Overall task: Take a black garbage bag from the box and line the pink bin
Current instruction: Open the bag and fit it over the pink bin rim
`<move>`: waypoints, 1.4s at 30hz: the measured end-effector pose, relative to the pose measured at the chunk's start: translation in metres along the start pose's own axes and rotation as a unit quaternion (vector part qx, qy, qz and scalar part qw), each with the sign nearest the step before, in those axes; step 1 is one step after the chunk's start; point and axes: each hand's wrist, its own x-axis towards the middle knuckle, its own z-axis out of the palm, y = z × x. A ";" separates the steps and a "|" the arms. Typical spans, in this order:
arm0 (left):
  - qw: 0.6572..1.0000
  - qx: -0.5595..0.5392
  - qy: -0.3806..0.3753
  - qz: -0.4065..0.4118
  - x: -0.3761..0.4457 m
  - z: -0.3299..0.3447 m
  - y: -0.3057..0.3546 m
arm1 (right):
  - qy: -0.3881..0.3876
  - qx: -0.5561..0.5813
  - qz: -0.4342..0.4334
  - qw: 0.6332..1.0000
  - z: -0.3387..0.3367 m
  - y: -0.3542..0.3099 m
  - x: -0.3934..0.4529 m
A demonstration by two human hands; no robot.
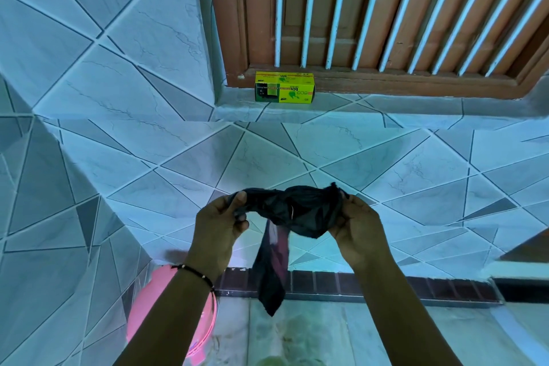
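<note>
A crumpled black garbage bag [300, 211] hangs in the air between my two hands, with a loose tail dangling down below it. My left hand [221, 223] pinches the bag's left end and my right hand [358, 229] grips its right end. The yellow-green box of bin bags [284, 87] lies on the window ledge higher up, well away from both hands. The pink bin [154, 303] stands on the floor at the lower left, mostly hidden behind my left forearm.
A tiled wall [118, 98] fills the view, with a brown wooden window frame and white bars [386, 9] above the ledge. A dark brick-pattern skirting strip [386, 285] runs along the wall's base above the pale floor.
</note>
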 end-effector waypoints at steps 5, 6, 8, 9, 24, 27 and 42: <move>0.999 -0.019 0.042 -0.006 0.001 -0.013 -0.003 | 0.031 0.143 0.005 0.989 -0.009 -0.002 0.005; 0.999 0.000 0.044 -0.011 0.000 -0.016 -0.006 | 0.033 0.142 -0.002 0.989 -0.010 -0.001 0.005; 0.995 0.074 0.047 -0.042 -0.001 -0.021 -0.012 | 0.032 0.126 -0.011 0.991 -0.008 0.001 0.006; 0.989 0.128 0.051 -0.057 -0.001 -0.023 -0.015 | 0.030 0.114 -0.015 0.993 -0.007 0.001 0.006; 0.772 0.580 -0.110 0.238 -0.020 0.029 -0.030 | -0.007 0.057 -0.030 0.998 0.000 0.001 0.007; 0.767 0.583 -0.096 0.250 -0.016 0.028 -0.028 | -0.019 -0.019 -0.036 0.999 -0.006 -0.004 0.007; 0.843 0.478 -0.112 0.220 -0.018 0.037 -0.019 | -0.075 -0.318 -0.015 0.945 0.008 0.012 -0.004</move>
